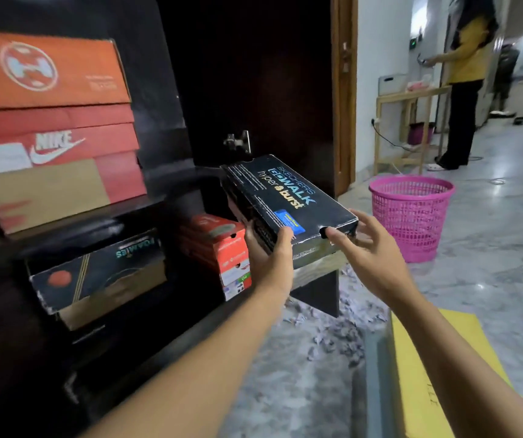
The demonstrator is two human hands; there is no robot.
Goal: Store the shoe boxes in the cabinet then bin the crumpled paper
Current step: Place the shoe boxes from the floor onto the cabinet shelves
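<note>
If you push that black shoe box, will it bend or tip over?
The black shoe box is probably stiff: its lid keeps flat faces and sharp edges in the left hand. It may tip, since it sits tilted with its near end past the shelf. The right hand is spread beside its corner, seemingly steadying it.

— What reads on the black box (285,197)?
— "SKECHERS GOWALK hyper burst".
— At nine o'clock?
— "NIKE" on the red box (61,143). "FOAMIES", upside down, on the dark box (102,273).

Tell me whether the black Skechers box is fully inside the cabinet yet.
Not yet. The box sticks out past the shelf edge, left hand gripping its near end, right hand open beside it.
</note>
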